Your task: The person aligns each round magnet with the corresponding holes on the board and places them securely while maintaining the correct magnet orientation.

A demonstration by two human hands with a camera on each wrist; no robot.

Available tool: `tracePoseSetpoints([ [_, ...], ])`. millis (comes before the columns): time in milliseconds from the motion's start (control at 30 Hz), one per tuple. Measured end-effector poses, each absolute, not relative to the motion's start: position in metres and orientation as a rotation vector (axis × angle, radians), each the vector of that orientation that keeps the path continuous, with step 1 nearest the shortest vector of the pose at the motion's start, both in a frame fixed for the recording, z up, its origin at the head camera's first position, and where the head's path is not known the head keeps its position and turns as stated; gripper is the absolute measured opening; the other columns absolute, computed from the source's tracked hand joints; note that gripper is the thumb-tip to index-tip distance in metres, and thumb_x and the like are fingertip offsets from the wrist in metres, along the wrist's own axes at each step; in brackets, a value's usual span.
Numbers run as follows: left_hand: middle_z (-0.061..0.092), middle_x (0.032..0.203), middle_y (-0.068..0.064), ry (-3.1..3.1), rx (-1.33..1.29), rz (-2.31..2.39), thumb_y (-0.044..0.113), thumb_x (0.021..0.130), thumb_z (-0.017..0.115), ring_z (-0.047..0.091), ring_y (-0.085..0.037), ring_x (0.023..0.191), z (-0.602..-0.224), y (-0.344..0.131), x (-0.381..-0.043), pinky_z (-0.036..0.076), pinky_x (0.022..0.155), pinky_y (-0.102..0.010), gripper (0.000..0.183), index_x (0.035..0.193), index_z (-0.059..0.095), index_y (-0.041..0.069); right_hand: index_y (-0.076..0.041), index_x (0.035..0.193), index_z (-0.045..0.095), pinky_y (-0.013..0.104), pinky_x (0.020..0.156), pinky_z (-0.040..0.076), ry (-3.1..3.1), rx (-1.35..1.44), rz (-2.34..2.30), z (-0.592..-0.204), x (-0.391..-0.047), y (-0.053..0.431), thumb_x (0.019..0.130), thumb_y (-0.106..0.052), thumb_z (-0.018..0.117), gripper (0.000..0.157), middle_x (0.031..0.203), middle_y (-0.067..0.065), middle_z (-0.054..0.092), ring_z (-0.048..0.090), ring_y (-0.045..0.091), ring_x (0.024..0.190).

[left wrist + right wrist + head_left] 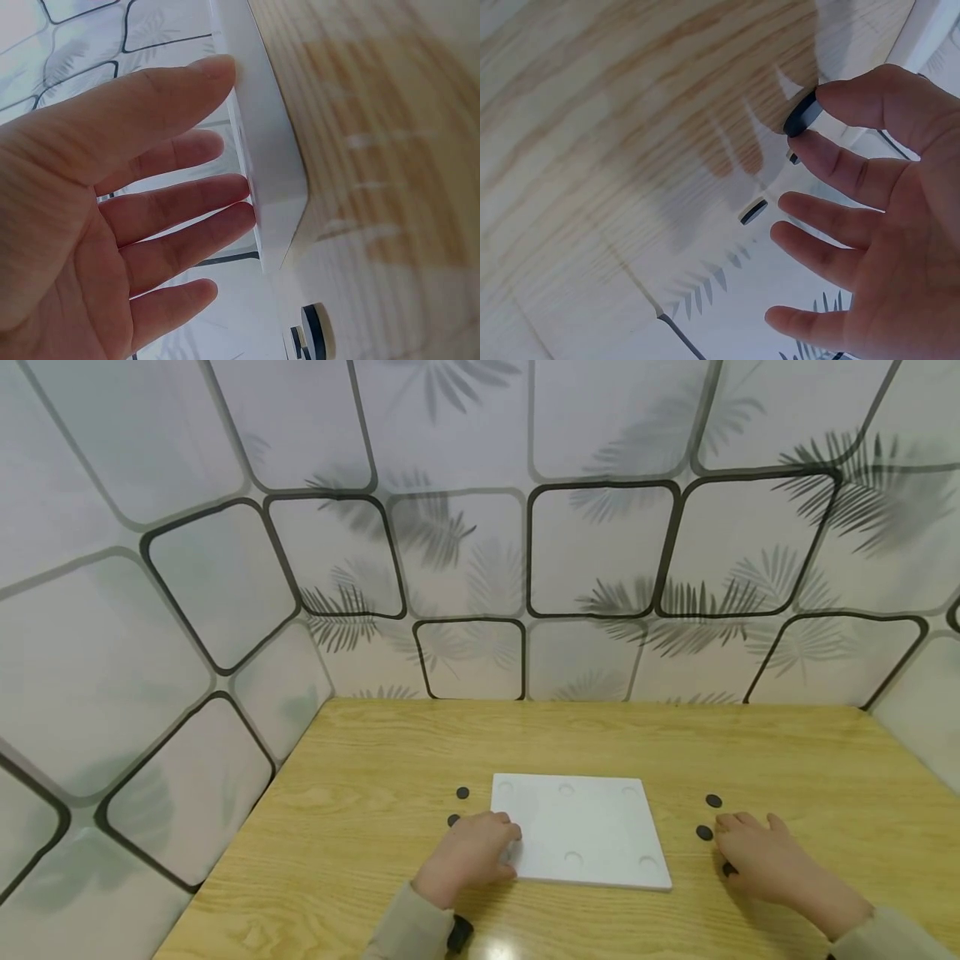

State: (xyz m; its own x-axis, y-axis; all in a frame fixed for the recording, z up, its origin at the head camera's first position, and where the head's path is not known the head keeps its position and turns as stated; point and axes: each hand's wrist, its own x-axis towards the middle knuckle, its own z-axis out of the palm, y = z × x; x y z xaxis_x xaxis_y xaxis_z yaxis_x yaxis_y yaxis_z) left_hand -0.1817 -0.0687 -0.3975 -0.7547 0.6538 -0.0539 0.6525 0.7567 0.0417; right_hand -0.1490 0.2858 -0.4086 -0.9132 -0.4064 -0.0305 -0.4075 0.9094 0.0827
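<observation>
A white rectangular board (592,827) with several shallow round recesses lies flat on the table. At its left end my left hand (474,853) rests; in the left wrist view the thumb and some fingertips touch the board's edge (274,142), fingers loosely extended. To the right of the board, my right hand (765,862) pinches a black disc (802,112) between thumb and index finger, low over the table. Just beyond that hand lie two more black discs, a nearer one (704,832) and a farther one (713,800).
Two black discs, one farther back (462,792) and one partly covered by the left hand (453,819), lie left of the board. The wooden table (390,743) meets a patterned wall (465,552) at its back and left. A dark object (459,933) shows by the left sleeve.
</observation>
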Motion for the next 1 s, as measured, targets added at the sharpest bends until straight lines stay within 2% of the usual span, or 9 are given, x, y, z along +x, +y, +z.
tracePoseSetpoints([
  [67, 0.053, 0.076, 0.009, 2.886, 1.084, 0.031, 0.034, 0.068, 0.075, 0.045, -0.002, 0.063, -0.397, -0.069, -0.182, 0.039, 0.055, -0.017, 0.031, 0.091, 0.066, 0.015, -0.015, 0.067, 0.056, 0.07, 0.074, 0.026, 3.055, -0.653, 0.143, -0.408, -0.149, 0.286, 0.059, -0.015, 0.077, 0.022, 0.107, 0.02, 0.054, 0.047, 0.041, 0.098],
  [233, 0.053, 0.076, 0.009, 2.887, 1.095, 0.04, 0.033, 0.068, 0.075, 0.045, -0.003, 0.063, -0.398, -0.069, -0.182, 0.039, 0.056, -0.017, 0.031, 0.091, 0.066, 0.015, -0.019, 0.062, 0.054, 0.071, 0.074, 0.025, 3.057, -0.679, 0.138, -0.409, -0.148, 0.287, 0.058, -0.016, 0.076, 0.022, 0.109, 0.021, 0.053, 0.046, 0.041, 0.1],
  [300, 0.053, 0.076, 0.008, 2.885, 1.1, 0.044, 0.033, 0.068, 0.075, 0.046, -0.003, 0.063, -0.398, -0.069, -0.181, 0.039, 0.056, -0.017, 0.031, 0.091, 0.066, 0.015, -0.021, 0.055, 0.047, 0.072, 0.074, 0.024, 3.059, -0.687, 0.133, -0.408, -0.146, 0.287, 0.058, -0.015, 0.074, 0.028, 0.111, 0.021, 0.052, 0.045, 0.041, 0.102],
  [467, 0.054, 0.078, 0.008, 2.884, 1.094, 0.042, 0.034, 0.069, 0.074, 0.047, -0.003, 0.066, -0.398, -0.069, -0.182, 0.04, 0.057, -0.018, 0.032, 0.092, 0.065, 0.015, -0.021, 0.052, 0.038, 0.071, 0.076, 0.023, 3.096, -0.702, 0.112, -0.405, -0.145, 0.283, 0.059, -0.014, 0.071, 0.033, 0.113, 0.021, 0.051, 0.044, 0.04, 0.104],
  [800, 0.055, 0.079, 0.007, 2.879, 1.077, 0.037, 0.034, 0.069, 0.074, 0.048, -0.004, 0.066, -0.395, -0.068, -0.181, 0.041, 0.058, -0.019, 0.032, 0.093, 0.066, 0.014, -0.023, 0.055, 0.04, 0.07, 0.078, 0.022, 3.106, -0.739, 0.12, -0.397, -0.146, 0.271, 0.065, -0.018, 0.07, 0.031, 0.115, 0.02, 0.05, 0.043, 0.038, 0.107],
  [1000, 0.055, 0.079, 0.008, 2.885, 1.065, 0.036, 0.034, 0.068, 0.075, 0.048, -0.004, 0.067, -0.397, -0.069, -0.181, 0.041, 0.058, -0.019, 0.033, 0.093, 0.066, 0.015, -0.024, 0.058, 0.044, 0.07, 0.077, 0.023, 3.129, -0.79, 0.119, -0.394, -0.147, 0.262, 0.063, -0.019, 0.069, 0.026, 0.114, 0.019, 0.05, 0.044, 0.04, 0.105],
])
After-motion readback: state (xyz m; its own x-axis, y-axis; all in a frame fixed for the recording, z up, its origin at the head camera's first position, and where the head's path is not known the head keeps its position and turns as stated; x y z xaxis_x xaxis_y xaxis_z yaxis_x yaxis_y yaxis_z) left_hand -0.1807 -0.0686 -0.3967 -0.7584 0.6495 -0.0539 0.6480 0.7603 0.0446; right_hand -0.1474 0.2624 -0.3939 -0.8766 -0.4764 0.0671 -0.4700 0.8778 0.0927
